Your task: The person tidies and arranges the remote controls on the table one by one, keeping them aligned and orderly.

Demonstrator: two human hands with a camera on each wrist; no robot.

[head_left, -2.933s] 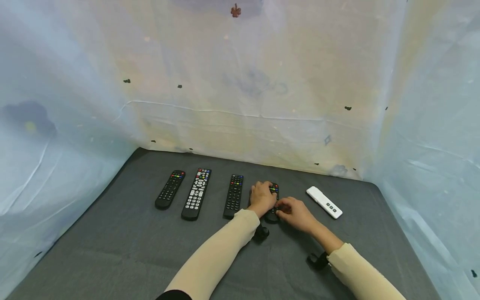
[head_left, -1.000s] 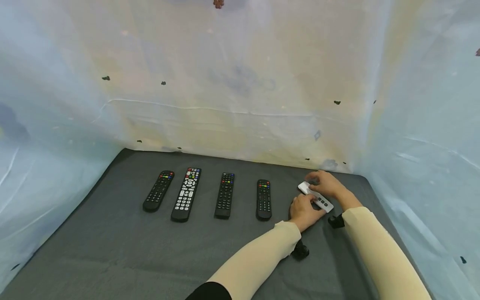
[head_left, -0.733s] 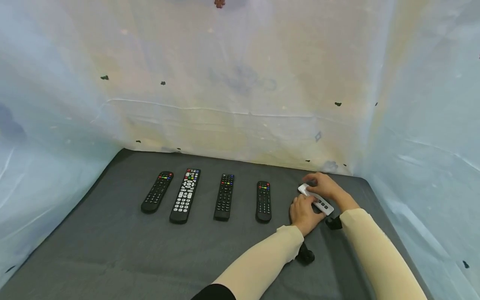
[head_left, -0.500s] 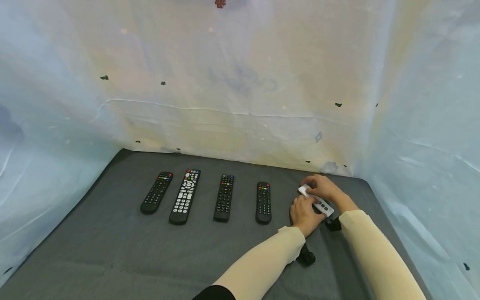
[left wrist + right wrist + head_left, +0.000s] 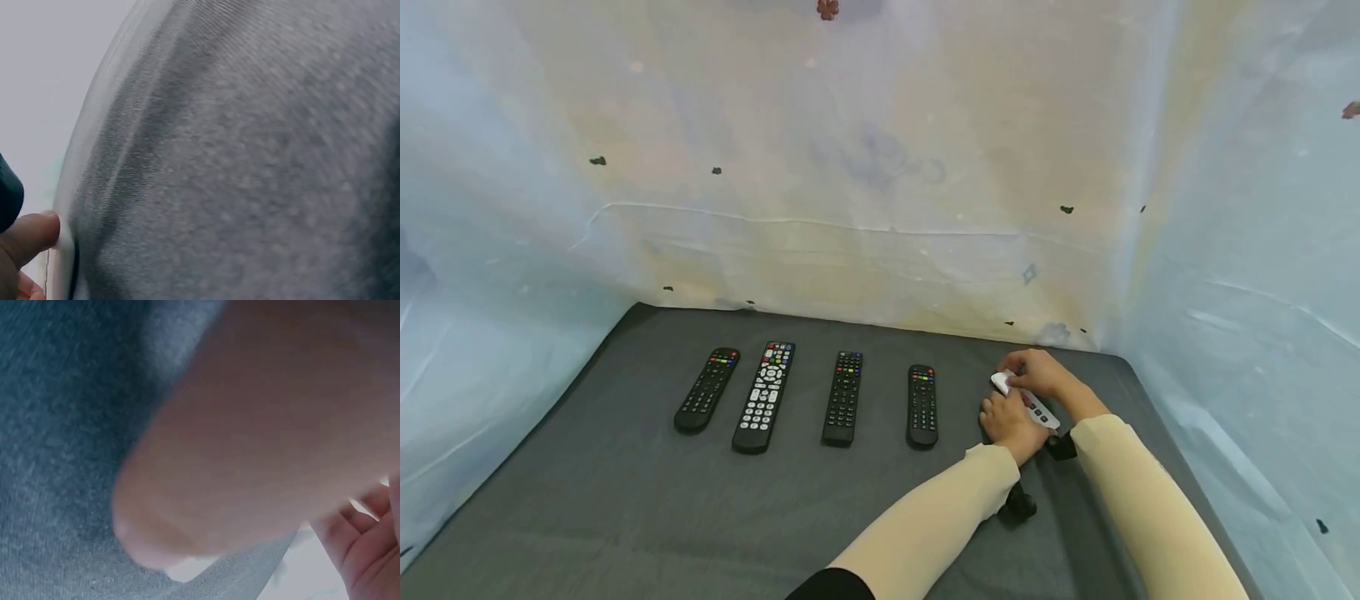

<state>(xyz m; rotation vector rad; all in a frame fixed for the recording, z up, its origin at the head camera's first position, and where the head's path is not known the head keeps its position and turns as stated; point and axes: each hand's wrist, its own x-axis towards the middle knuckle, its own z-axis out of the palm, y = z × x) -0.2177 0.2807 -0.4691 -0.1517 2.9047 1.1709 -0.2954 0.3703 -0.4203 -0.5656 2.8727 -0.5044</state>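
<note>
A slim white remote control (image 5: 1042, 414) lies slanted on the grey cloth at the right, its buttons facing up at the near end. My left hand (image 5: 1015, 425) grips its near half from the left, covering the middle. In the left wrist view the thumb (image 5: 39, 234) touches a pale edge of the remote. My right hand (image 5: 1037, 373) pinches the far part from above and the right. In the right wrist view a large blurred finger (image 5: 187, 500) hides most of the white remote (image 5: 190, 569). Nearest to the left hand is a black remote control (image 5: 922, 407).
Further left lie a black remote (image 5: 842, 398), a longer black one with white buttons (image 5: 763, 398) and another black one (image 5: 707, 391). Patterned sheeting (image 5: 880, 167) encloses the back and sides of the grey cloth-covered table (image 5: 662, 500).
Both hands have left the rightmost black remote and moved right onto the white remote, which lay untouched earlier. In the last second they have barely moved; the view has shifted slightly.
</note>
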